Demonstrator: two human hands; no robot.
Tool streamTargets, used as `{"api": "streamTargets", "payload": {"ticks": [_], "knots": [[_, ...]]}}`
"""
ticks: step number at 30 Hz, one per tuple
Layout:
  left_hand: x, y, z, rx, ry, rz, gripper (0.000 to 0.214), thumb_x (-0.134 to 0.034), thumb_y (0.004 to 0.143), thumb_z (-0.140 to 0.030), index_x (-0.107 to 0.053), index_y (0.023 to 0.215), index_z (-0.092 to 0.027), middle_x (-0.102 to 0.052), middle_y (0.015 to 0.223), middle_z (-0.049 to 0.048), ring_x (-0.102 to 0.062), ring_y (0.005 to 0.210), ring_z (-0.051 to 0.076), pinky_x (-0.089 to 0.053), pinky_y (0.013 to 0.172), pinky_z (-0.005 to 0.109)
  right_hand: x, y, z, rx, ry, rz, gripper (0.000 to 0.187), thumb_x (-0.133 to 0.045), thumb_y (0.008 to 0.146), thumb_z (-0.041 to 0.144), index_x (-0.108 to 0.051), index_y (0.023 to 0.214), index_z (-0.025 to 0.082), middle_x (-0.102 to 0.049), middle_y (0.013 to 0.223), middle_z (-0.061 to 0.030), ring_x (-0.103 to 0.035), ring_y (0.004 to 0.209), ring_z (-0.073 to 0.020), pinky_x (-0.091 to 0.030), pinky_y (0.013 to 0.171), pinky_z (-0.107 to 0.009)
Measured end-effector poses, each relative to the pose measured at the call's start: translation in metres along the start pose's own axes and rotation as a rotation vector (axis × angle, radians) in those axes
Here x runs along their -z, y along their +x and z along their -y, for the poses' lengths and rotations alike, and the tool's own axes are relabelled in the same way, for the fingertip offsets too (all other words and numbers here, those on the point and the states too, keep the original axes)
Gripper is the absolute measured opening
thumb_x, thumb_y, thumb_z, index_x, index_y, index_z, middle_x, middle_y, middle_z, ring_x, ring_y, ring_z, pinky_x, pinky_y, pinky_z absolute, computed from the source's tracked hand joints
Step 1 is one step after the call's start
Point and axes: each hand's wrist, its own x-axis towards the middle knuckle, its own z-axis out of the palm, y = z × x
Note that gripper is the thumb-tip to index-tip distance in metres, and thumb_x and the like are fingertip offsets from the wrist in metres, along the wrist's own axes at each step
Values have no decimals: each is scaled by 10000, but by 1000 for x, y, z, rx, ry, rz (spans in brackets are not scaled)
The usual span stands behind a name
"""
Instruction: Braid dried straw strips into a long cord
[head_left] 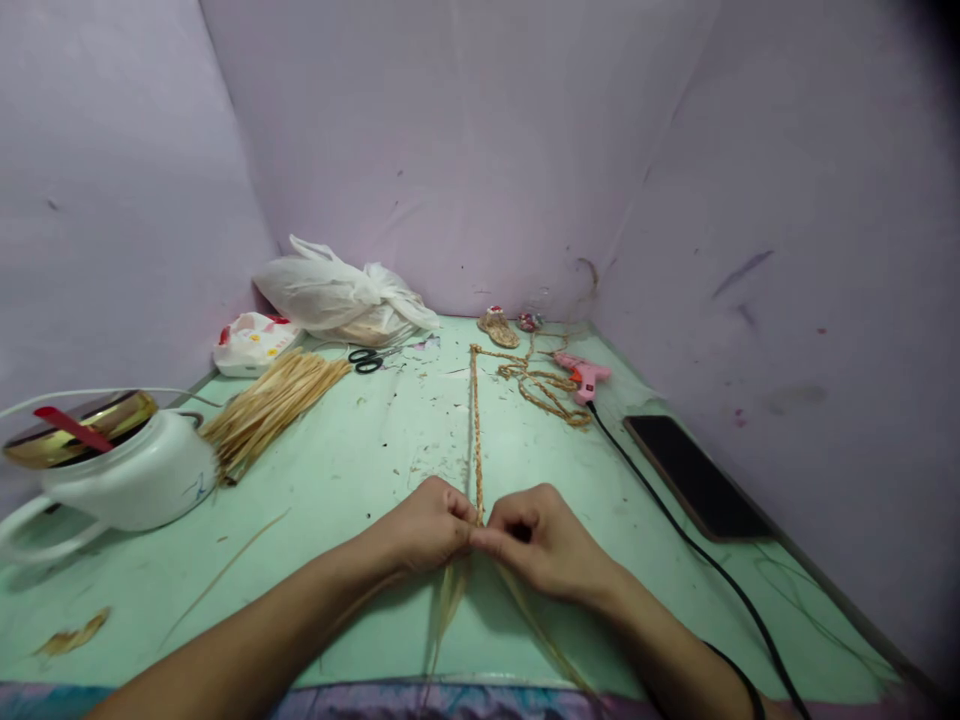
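A long braided straw cord [477, 430] runs straight away from me across the pale green table [360, 470] and ends in a loose coil [544, 385] near the back. My left hand [427, 525] and my right hand [544, 540] meet at the near end of the braid, both with fingers pinched on it. Loose straw strands [454, 600] fan out below my hands toward the table's front edge.
A bundle of straw [274, 400] lies at the left beside a white pot with a gold lid [112, 465]. Black scissors [367, 358], plastic bags [337, 295], a pink glue gun [583, 376] with its black cable [675, 530] and a dark phone [694, 475] lie around.
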Motion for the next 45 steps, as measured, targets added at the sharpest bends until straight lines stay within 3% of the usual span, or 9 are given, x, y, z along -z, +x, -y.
{"api": "streamTargets", "payload": {"ticks": [3, 8, 12, 21, 31, 35, 38, 40, 45], "knots": [[0, -1, -1, -22, -39, 7, 96, -450, 495, -153, -430, 401, -150, -321, 329, -58, -241, 353, 46, -168, 391, 218, 5, 5, -2, -265, 374, -47, 293, -587, 673, 410, -517, 584, 139, -513, 523, 6, -443, 471, -80, -352, 476, -214], [1, -2, -1, -42, -35, 34, 102, -486, 527, -207, -467, 450, -142, -376, 365, -47, -276, 366, 48, -193, 399, 213, 5, 1, 5, -411, 881, 280, 318, -684, 597, 311, -504, 804, 148, -519, 648, 18, -487, 516, -66, -383, 477, -189], [3, -1, 0, -37, 42, 57, 104, -483, 537, -213, -465, 462, -143, -360, 365, -52, -273, 374, 47, -186, 403, 208, 0, 1, 6, -459, 722, 201, 184, -641, 621, 254, -514, 694, 144, -338, 430, 99, -243, 347, -14, -153, 344, -161], [7, -13, -15, 85, 418, -80, 184, -485, 583, -261, -552, 478, -127, -462, 398, -3, -371, 392, 85, -274, 433, 215, -10, 8, -3, -468, 507, -23, 30, -571, 536, 132, -548, 516, 130, -483, 393, 50, -300, 346, -26, -186, 375, -187], [-29, -38, -7, -218, 898, -202, 247, -423, 719, -271, -613, 636, -138, -556, 563, 78, -444, 484, 134, -261, 485, 253, -14, 5, 0, -509, 725, 19, 120, -611, 561, 226, -534, 599, 143, -423, 386, 85, -203, 286, -8, -74, 328, -210], [-7, -36, -17, -74, 544, -24, 280, -510, 662, -362, -520, 488, -142, -441, 417, 1, -375, 381, 84, -258, 401, 215, -14, 5, -2, -474, 774, 80, 154, -633, 578, 248, -544, 621, 130, -503, 445, 55, -233, 305, -8, -83, 335, -207], [11, -27, -21, 98, 125, -167, 222, -478, 673, -342, -557, 648, -136, -500, 477, -14, -379, 317, 70, -261, 333, 195, -13, 6, 1, -455, 763, 95, 207, -663, 572, 290, -545, 622, 128, -514, 452, 54, -202, 297, -1, -66, 329, -205], [13, -21, -18, 162, -101, -62, 188, -516, 626, -279, -564, 720, -124, -554, 554, 2, -433, 337, 75, -291, 318, 183, -12, 6, 4, -438, 758, 89, 251, -689, 546, 311, -544, 636, 127, -553, 487, 38, -221, 297, 1, -77, 327, -199], [0, -13, -8, 168, -197, 51, 113, -506, 592, -205, -555, 597, -103, -501, 445, -3, -437, 321, 81, -323, 308, 176, -13, 7, 4, -384, 721, 86, 264, -723, 496, 264, -540, 626, 127, -574, 510, 14, -416, 395, -34, -247, 397, -167]]}}
